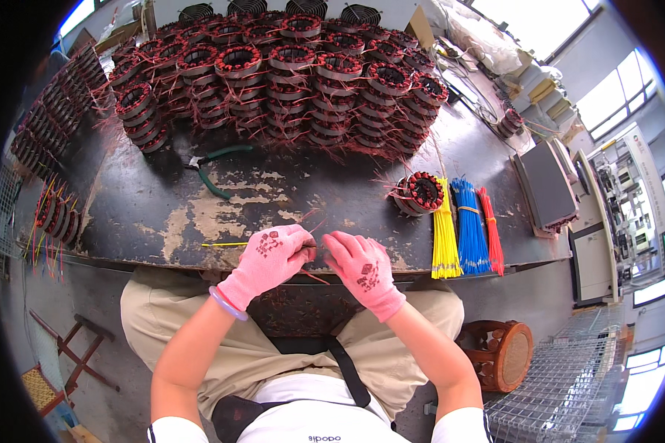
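Note:
My left hand (273, 255), in a pink glove, is closed at the table's front edge, fingers pinched. Thin reddish wires (314, 220) stick out by its fingertips. A yellow lead wire (225, 244) points left from beside this hand; its other end is hidden. Close on the right, my right hand (360, 267), gloved alike, has its fingers bent together toward the left one. What the right fingertips hold is hidden. Between the hands lies something dark that I cannot make out, with more reddish wire (314, 277) below it.
Stacked wound motor stators (292, 57) fill the table's back. Green-handled cutters (218, 168) lie in front. To the right stand a small stator stack (419, 193) and bundles of yellow wires (445, 232), blue wires (469, 229) and red wires (490, 232). A wooden stool (506, 356) stands below.

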`<state>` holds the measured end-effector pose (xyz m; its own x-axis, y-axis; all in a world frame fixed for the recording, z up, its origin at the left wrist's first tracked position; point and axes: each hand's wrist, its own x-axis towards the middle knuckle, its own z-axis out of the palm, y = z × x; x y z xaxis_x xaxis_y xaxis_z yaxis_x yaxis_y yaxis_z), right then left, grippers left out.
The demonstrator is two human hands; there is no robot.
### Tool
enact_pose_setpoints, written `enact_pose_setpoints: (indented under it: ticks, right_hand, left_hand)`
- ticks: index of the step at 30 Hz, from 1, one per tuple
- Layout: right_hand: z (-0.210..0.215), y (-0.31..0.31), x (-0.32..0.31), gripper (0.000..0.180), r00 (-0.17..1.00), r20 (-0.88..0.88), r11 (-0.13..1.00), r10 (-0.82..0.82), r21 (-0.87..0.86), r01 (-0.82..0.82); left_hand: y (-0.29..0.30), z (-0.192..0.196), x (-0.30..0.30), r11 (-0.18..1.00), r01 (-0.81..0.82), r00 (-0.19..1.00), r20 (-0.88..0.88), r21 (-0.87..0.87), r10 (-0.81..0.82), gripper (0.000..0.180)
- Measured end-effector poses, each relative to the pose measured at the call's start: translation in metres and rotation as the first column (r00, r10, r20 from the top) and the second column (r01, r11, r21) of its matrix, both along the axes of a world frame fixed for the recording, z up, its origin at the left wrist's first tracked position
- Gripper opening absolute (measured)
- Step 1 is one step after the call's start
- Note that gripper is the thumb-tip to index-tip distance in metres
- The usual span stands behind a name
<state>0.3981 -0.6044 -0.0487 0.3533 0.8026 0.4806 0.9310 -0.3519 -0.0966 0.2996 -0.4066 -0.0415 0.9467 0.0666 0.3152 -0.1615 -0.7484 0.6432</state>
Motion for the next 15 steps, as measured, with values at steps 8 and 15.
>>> enact_pose_setpoints:
  ticks: [8,15]
  right_hand:
    - [-0.007,0.015,0.007,0.023,0.825,-0.565,0.996,0.033,0.087,0.019]
    - [0.025,0.005,0.011,0.02,-0.078,-0.985,0.988,-0.155,-0.153,-0.028]
  left_hand:
    - [0.002,-0.004,0.0,0.999,0.032,0.999,0.041,0.0,-0.032,0.01]
    - [-0.001,-0.001,-0.003,0.998,0.045,0.999,0.022,0.032,-0.046,0.013]
